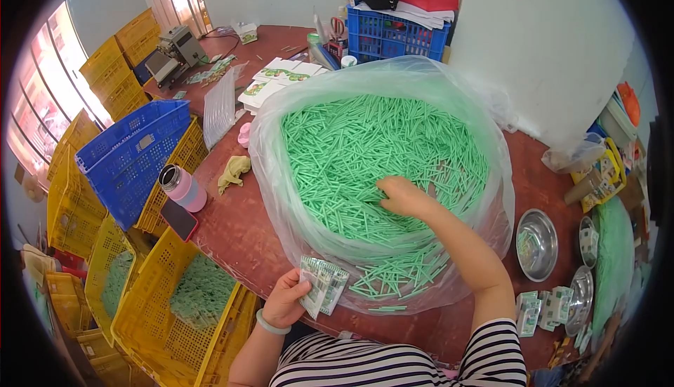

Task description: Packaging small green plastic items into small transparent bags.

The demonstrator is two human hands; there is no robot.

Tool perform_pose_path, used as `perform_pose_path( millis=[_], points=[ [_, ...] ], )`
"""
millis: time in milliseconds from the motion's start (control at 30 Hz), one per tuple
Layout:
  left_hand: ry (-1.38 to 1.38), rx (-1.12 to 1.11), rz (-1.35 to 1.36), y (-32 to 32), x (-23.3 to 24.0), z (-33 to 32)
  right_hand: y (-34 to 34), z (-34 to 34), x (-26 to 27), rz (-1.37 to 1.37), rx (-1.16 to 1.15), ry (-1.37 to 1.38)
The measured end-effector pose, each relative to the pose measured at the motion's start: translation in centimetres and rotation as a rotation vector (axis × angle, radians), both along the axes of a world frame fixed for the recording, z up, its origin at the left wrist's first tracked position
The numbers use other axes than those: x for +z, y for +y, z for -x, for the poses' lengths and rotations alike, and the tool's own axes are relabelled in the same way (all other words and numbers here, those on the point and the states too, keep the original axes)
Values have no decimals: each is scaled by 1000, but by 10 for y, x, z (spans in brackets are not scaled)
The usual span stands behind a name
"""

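My left hand (287,298), with a pale bangle at the wrist, grips a few flat printed sachets (324,286) at the table's front edge. My right hand (403,196) reaches into a large clear plastic bag (274,187) full of thin green sticks (358,145). Its fingertips touch the sticks and are partly hidden among them, so whether they pinch any cannot be told. More loose green sticks (400,276) lie on the bag's front fold, below my right forearm. A few sticks (388,309) rest at the very front of the bag.
A pink bottle (189,193), a phone (180,219) and a yellow cloth (233,173) are on the left. Yellow crates (152,303) holding sachets stand beside the red table (237,234). Steel bowls (537,245) and sachet stacks (528,313) sit right. A blue crate (397,34) stands behind the bag.
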State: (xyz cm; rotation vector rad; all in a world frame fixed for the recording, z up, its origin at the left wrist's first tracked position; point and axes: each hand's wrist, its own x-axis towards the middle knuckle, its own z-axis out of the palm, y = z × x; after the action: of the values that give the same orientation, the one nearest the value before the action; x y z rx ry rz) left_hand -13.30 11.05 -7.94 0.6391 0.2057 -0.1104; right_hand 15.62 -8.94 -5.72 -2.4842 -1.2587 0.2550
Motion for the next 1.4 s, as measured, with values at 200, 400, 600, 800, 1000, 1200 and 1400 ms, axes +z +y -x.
perform_pose_path(
  millis=[200,400,600,800,1000,1200,1400],
  points=[
    [12,-11,-82,-4,-4,-4,2,5,3,18,14,6],
    [22,9,-106,-7,-4,-4,4,8,-1,18,0,-36],
    [38,42,-84,-7,-4,-2,8,13,10,126,-23,-52],
    [63,61,-84,-7,-6,0,15,20,22,255,-18,-140],
    [62,69,-78,-6,-5,0,11,28,27,274,20,-314],
    [52,79,-88,-5,-5,1,2,29,20,171,-21,-261],
    [64,132,-124,-1,1,1,-9,27,26,78,-77,-157]
  ],
)
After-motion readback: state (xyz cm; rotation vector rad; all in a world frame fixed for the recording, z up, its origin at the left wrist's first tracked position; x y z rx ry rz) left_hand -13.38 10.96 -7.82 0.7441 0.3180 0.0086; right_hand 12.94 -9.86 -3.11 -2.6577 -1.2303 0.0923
